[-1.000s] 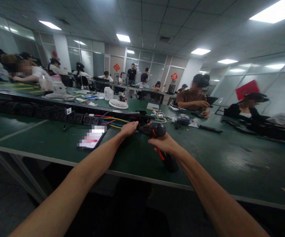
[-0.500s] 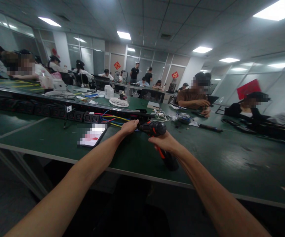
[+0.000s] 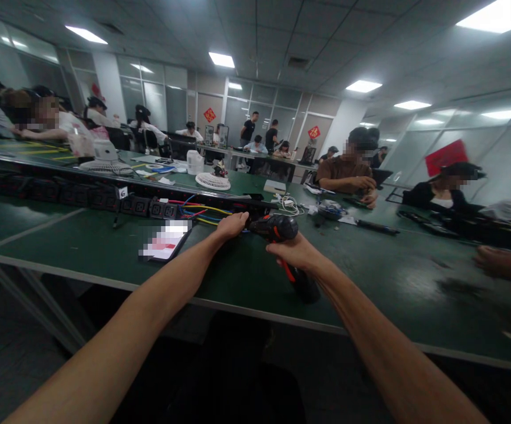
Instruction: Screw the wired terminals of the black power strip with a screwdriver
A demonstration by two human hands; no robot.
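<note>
My right hand (image 3: 297,253) is wrapped round the handle of a black and orange cordless drill (image 3: 277,228), its nose pointing left. Just at that nose, my left hand (image 3: 233,225) is closed, and what its fingers pinch is hidden. Behind my left hand runs a long black power strip (image 3: 140,206) with a row of sockets and a white "6" tag (image 3: 123,193). Yellow, blue and red wires (image 3: 202,213) lie loose in its open right part. A lit phone (image 3: 165,241) rests on the green table left of my left forearm.
White fan parts (image 3: 213,181) and a white cable (image 3: 291,205) lie beyond the strip. A dark rod (image 3: 376,228) lies to the right. Another person's hand (image 3: 498,262) is over the table at the right edge. Several people sit around.
Another person's hand has come in at the right edge. My two hands and the drill have hardly moved.
</note>
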